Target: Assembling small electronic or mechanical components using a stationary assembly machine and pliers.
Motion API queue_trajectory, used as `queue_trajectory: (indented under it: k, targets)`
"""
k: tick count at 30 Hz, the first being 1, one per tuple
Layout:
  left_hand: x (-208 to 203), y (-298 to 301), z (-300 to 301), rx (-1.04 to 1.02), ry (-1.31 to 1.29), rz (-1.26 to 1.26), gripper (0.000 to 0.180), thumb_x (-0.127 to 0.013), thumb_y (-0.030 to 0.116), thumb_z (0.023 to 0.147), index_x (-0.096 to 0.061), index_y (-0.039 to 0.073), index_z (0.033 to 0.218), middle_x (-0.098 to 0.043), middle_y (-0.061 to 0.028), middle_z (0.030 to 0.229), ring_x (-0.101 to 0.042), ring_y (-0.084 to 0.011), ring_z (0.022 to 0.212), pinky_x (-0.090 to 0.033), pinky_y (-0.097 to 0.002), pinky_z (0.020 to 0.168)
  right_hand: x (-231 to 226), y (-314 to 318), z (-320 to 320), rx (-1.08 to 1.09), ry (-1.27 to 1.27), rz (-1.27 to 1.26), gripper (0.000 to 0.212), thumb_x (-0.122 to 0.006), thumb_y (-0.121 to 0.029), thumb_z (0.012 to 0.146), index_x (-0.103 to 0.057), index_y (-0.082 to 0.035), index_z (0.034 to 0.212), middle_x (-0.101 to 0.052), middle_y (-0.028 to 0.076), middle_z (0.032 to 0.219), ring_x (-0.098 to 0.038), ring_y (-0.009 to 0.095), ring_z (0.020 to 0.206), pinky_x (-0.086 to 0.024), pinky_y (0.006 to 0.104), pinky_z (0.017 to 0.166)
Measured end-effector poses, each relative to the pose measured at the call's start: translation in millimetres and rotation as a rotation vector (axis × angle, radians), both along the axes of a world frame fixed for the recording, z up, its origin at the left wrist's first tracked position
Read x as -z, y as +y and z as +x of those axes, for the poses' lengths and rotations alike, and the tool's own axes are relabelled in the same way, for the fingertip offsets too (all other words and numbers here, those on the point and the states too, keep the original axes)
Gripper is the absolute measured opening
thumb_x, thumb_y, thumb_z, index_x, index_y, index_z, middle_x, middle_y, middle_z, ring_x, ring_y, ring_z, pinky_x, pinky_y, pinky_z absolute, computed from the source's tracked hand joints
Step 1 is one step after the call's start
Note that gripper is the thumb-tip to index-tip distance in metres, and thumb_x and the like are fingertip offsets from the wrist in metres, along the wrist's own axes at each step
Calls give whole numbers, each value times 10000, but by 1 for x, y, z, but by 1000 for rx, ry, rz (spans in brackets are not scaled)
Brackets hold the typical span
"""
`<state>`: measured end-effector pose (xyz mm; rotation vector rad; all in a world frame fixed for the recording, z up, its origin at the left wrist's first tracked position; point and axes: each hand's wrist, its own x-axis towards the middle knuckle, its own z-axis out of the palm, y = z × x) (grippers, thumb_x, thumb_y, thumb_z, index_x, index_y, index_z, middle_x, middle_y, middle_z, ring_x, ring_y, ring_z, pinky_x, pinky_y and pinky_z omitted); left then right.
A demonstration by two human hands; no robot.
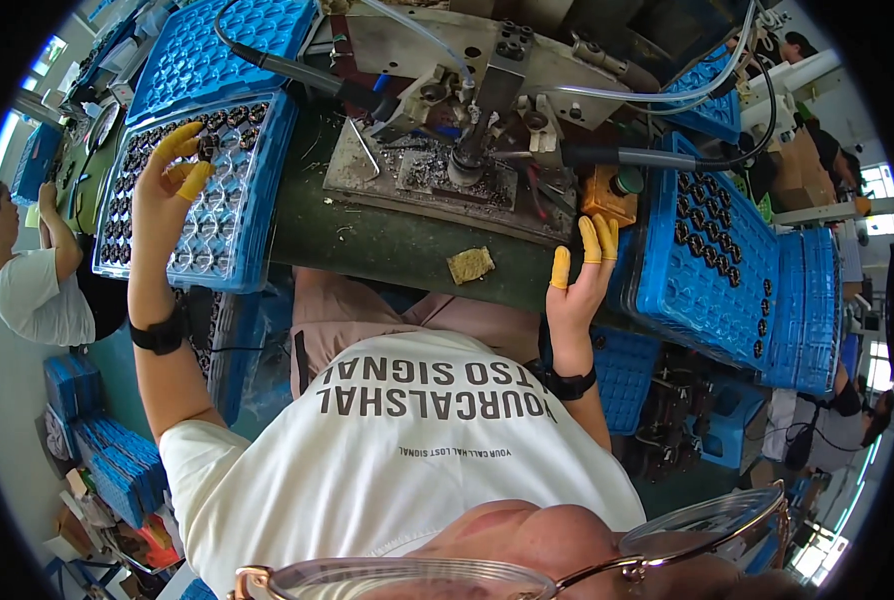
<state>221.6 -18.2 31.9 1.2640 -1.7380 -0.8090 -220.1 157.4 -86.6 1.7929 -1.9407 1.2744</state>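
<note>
My left hand [167, 190], with yellow finger cots, is over a blue tray [257, 215] at the left. Its thumb and fingers close on a small dark round part [207, 148]. Rows of similar parts sit in the tray's pockets; some pockets hold none. My right hand [581, 280], also in yellow finger cots, lies at the right of the bench edge with its fingers stretched out and nothing in them. Just beyond its fingertips stands an amber block-shaped container [607, 198] with a dark green round top. Between my hands is a metal fixture [464, 165] with an upright post, strewn with dark scraps.
A soldering-iron-like handle [317, 82] points at the fixture from the left, another [627, 157] from the right. A hex key [365, 150] rests on the base plate. A yellowish sponge [470, 265] lies near the bench edge. Another blue tray [657, 290] with dark parts stands at right.
</note>
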Motion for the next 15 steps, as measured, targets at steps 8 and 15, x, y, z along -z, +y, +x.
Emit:
queue_trajectory:
  k: [8,15]
  targets:
    - [43,31,-24,-74,309,69,477,-717,71,860,-550,-4,1301,-621,-37,1105,-592,-83,889,-467,-200,778,-1,-1,1,-17,56,38,388,-607,-116,929,-539,-2,1293,-479,195,1367,-392,394,1334,-325,459,1097]
    - [68,26,-30,-155,210,36,348,-746,70,848,-628,-40,1157,-648,-32,978,-601,-74,851,-475,-192,760,-2,-3,3,2,85,52,374,-606,-121,930,-551,-6,1281,-484,193,1357,-397,396,1329,-331,457,1094]
